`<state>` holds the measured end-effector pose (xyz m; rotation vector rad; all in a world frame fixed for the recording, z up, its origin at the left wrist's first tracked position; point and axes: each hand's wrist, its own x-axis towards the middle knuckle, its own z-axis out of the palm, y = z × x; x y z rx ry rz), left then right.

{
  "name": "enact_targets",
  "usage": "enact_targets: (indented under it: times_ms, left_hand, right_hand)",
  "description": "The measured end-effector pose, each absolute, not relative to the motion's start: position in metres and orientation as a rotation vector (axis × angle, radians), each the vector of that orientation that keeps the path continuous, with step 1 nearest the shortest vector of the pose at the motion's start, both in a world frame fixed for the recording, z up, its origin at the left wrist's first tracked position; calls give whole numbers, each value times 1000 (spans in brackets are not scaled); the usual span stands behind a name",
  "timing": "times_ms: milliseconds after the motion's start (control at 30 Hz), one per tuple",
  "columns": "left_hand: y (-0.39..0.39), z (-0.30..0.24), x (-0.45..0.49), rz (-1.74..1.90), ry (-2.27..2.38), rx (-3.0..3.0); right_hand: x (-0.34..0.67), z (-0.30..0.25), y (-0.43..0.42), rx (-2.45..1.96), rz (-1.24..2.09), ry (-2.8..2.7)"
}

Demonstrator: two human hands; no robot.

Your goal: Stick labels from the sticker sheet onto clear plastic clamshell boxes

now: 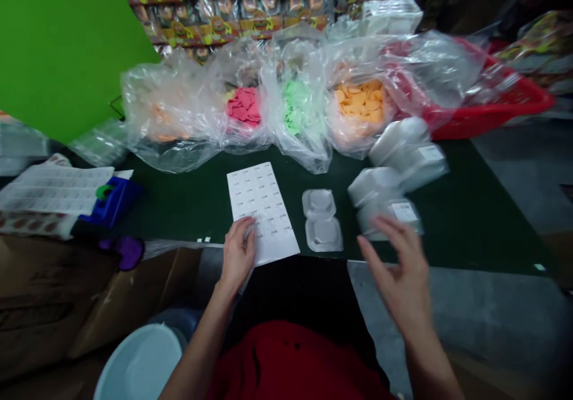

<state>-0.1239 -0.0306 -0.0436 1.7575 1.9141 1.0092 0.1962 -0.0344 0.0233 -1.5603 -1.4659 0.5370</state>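
Note:
My left hand (239, 254) rests on the left edge of a white sheet of labels (264, 200), its fingers slightly bent and its thumb apart from them. To the right of the sheet lies an open clear plastic clamshell box (321, 221), its two halves flat on the table. My right hand (400, 268), a little blurred, has thumb and fingers spread and nothing between them. Its fingertips are in front of a stack of nested clamshell boxes (380, 188) with a white label (404, 212) on one; whether they touch is unclear. A second stack (409, 149) stands behind.
Clear bags hold pink pieces (244, 107), green pieces (295, 104) and orange pieces (360, 101) along the back of the dark green table (483, 209). A red basket (492, 104) is at right. A blue tape dispenser (110, 200) sits at left, a pale bucket (138, 361) below.

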Motion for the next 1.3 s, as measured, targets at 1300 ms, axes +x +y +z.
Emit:
enact_targets:
  times_ms: [1300]
  left_hand:
    - [-29,-37,-123,1139,1921,1309]
  right_hand:
    - [65,-63,-58,-1356,1879,-1017]
